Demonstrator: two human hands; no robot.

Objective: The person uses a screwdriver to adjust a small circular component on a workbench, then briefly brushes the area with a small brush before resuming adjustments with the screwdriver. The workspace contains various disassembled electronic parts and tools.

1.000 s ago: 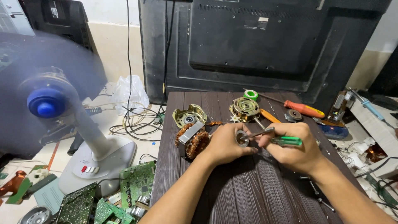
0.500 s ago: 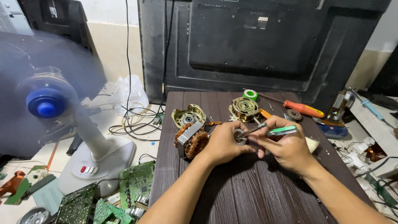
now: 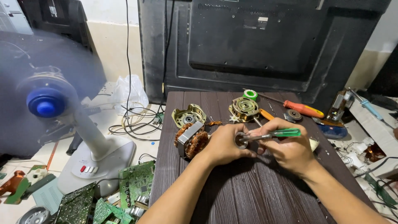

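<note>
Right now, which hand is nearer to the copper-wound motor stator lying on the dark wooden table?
Left. The left hand lies right beside the copper-wound motor stator, to its right. The right hand is farther right, holding a green-handled screwdriver.

Left hand (image 3: 224, 145) holds round metal part (image 3: 240, 140); right hand (image 3: 288, 150) holds green-handled screwdriver (image 3: 271, 134), tip against it.

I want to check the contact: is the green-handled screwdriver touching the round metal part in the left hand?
Touching. The head view shows the green-handled screwdriver tip meeting the round metal part held by the left hand.
</note>
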